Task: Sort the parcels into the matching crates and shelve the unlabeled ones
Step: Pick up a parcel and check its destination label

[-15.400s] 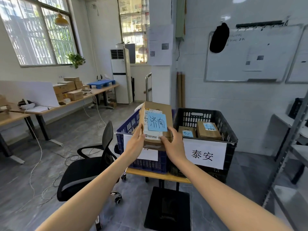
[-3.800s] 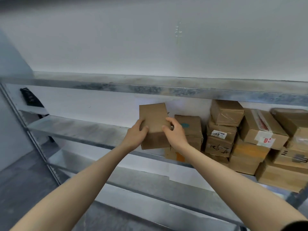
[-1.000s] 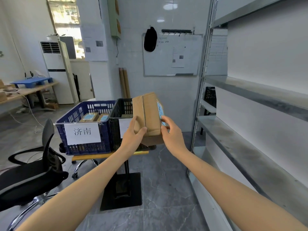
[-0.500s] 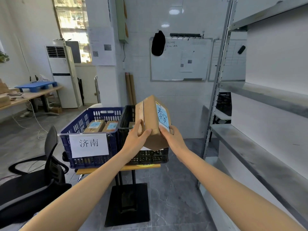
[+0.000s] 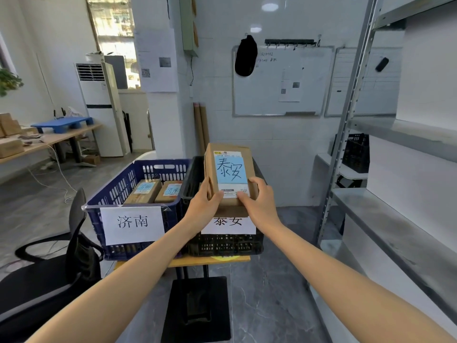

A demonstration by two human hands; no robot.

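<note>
Both hands, left [image 5: 204, 206] and right [image 5: 257, 204], are gripping a box [image 5: 228, 175] above the black crate [image 5: 223, 241] at the surface's right edge. The box is now turning its blue 泰安 note fully toward the viewer, matching that crate's sign, so it likely belongs there.

White tiled wall [image 5: 272, 134], whiteboard [image 5: 282, 81], grey floor [image 5: 267, 293], black office chair [image 5: 49, 280]

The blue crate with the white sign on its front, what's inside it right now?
Two brown parcels lie side by side inside the blue crate, each with a blue handwritten label on top. The crate's walls hide anything beneath or beside them.
</note>
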